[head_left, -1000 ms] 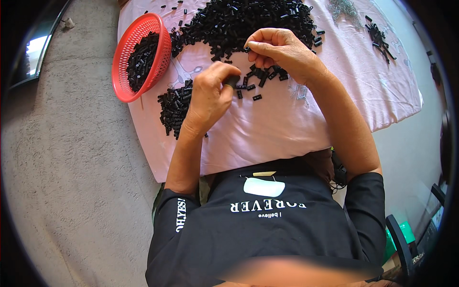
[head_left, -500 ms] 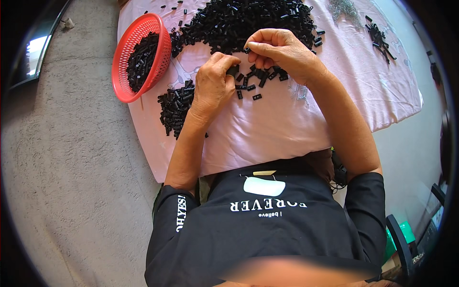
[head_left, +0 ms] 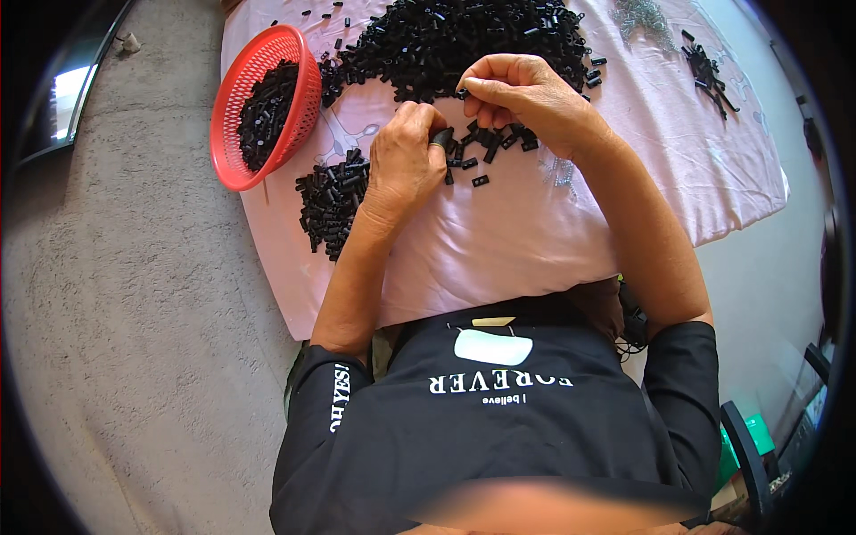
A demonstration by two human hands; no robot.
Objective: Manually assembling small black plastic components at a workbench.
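My left hand (head_left: 406,156) is closed, thumb and fingers pressed together just above the pink cloth. Something dark shows at its fingertips, too small to make out. Opposite it, my right hand (head_left: 530,94) pinches a small black plastic piece (head_left: 462,93) between thumb and forefinger. Beneath and between both hands lie several loose black plastic pieces (head_left: 490,152), short and block-shaped with small holes. Beside my left wrist is a pile of black tube-like pieces (head_left: 330,205). Beyond my hands spreads a large heap of black pieces (head_left: 473,40).
A red plastic basket (head_left: 312,98) holding black pieces leans at the table's left. At the far right are a bundle of thin clear or silvery bits (head_left: 646,22) and a small cluster of longer black pieces (head_left: 704,76). A pink cloth (head_left: 499,250) covers the table.
My left hand has shifted slightly to the right, toward the right hand, and turned a little. My right hand stays nearly in place with its pinch kept.
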